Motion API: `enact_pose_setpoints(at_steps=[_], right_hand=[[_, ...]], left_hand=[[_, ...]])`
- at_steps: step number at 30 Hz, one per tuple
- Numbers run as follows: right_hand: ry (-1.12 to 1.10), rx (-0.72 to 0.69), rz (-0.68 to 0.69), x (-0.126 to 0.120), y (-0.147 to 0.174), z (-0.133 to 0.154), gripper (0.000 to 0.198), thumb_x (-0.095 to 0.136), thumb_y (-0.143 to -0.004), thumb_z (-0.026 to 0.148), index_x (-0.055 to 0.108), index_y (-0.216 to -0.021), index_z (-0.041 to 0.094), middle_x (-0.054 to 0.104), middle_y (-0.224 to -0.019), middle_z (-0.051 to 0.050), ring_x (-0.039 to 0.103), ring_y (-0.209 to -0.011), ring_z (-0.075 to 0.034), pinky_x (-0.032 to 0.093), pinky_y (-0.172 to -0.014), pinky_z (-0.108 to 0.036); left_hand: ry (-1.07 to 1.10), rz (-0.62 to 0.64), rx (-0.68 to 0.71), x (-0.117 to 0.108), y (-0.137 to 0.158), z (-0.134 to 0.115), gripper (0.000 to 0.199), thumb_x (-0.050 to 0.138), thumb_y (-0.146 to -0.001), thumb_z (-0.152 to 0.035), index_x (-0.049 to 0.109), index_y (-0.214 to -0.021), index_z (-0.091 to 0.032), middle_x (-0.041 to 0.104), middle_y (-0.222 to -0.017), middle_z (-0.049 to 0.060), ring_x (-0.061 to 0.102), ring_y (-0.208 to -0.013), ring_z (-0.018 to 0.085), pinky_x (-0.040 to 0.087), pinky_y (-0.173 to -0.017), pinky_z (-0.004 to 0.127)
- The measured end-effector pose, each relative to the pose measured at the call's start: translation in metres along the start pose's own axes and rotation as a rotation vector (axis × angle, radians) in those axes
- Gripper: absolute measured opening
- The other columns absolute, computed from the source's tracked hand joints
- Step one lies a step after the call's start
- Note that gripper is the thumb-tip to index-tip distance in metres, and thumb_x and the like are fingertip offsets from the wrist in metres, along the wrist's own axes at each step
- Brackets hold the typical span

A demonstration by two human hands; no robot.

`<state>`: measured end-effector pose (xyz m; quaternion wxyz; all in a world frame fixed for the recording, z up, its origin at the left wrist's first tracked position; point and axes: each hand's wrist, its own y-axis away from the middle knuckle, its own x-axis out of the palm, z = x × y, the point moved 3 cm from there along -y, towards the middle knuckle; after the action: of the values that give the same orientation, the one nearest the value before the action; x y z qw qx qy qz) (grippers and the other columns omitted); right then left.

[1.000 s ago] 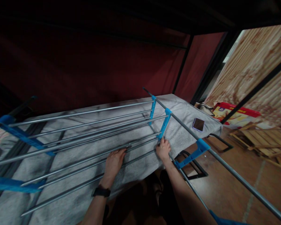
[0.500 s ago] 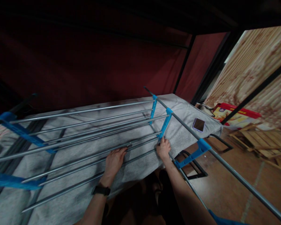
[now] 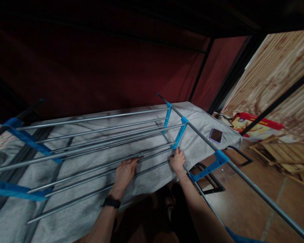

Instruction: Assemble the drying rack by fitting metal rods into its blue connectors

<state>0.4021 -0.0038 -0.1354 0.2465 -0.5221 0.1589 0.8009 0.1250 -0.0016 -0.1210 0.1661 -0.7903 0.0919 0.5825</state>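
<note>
A rack of grey metal tubes [image 3: 96, 128] and blue plastic brackets [image 3: 179, 135] lies across the grey cloth-covered surface. My left hand [image 3: 125, 171], with a dark band on its wrist, is closed over a metal tube [image 3: 91, 171] near the middle of the rack; its fingertips are partly hidden. At the lower end of the blue bracket, my right hand [image 3: 177, 160] is wrapped round the joint where the tubes meet it. The near tubes' left ends stick out loose, close to another blue bracket [image 3: 17, 190] at the left.
A phone [image 3: 216, 135] lies on the grey cloth [image 3: 195, 116] at the right. Beyond it are a red and yellow box [image 3: 258, 123] and a folded wooden piece [image 3: 288, 152] on the brown floor. A long side tube [image 3: 263, 192] extends towards me at the right.
The view has shifted slightly, so the rack's left end appears a little to the right and higher. Both hands keep their places on the rack.
</note>
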Motion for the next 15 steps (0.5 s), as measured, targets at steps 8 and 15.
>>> enact_pose_setpoints(at_steps=[8,15], right_hand=[[-0.002,0.002,-0.002,0.0008,-0.0008,0.0003,0.064,0.047,-0.084,0.016,0.036,-0.148,0.013,0.054,-0.124,-0.018,0.051,-0.119,-0.034,0.040,-0.096,-0.045],[0.016,-0.009,-0.009,0.0025,-0.0010,-0.0022,0.062,0.046,-0.085,0.015,0.039,-0.146,0.013,0.053,-0.128,-0.018,0.050,-0.119,-0.033,0.040,-0.096,-0.043]], left_hand=[[-0.052,-0.032,0.039,-0.0004,0.0027,-0.0032,0.039,0.038,-0.100,-0.027,0.064,-0.127,-0.022,0.070,-0.116,0.009,0.063,-0.107,0.026,0.045,-0.097,0.039],[-0.089,-0.066,0.041,0.0030,0.0025,-0.0018,0.037,0.040,-0.100,-0.027,0.065,-0.126,-0.025,0.072,-0.112,0.007,0.065,-0.102,0.025,0.047,-0.094,0.039]])
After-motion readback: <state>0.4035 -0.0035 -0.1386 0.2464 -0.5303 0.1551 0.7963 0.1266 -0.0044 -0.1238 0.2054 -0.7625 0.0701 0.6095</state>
